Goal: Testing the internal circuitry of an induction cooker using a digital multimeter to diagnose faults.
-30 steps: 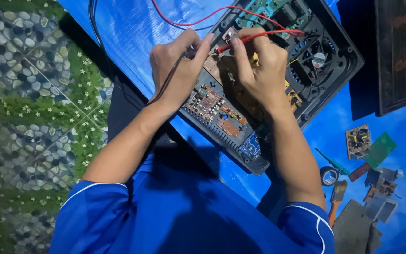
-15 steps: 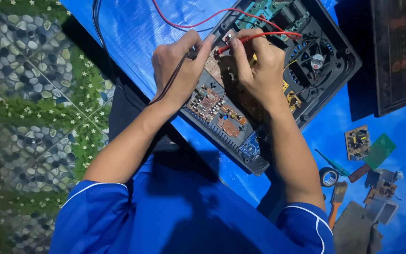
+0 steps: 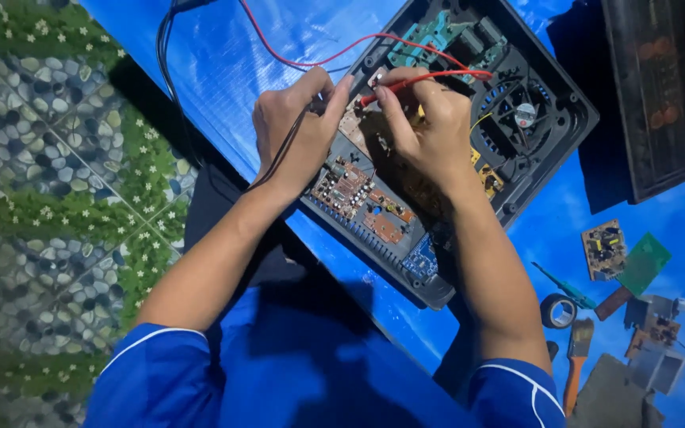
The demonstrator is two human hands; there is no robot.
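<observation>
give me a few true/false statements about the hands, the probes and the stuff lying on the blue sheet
1. The right hand holds a red probe over the circuit board. True.
2. The left hand rests flat on the patterned floor. False: it is over the open black device case, holding a black lead.
3. A cooling fan sits inside the case. True.
4. The roll of black tape lies inside the case. False: it lies on the blue sheet, outside the case.
5. An orange-handled brush lies near the tape. True.
</observation>
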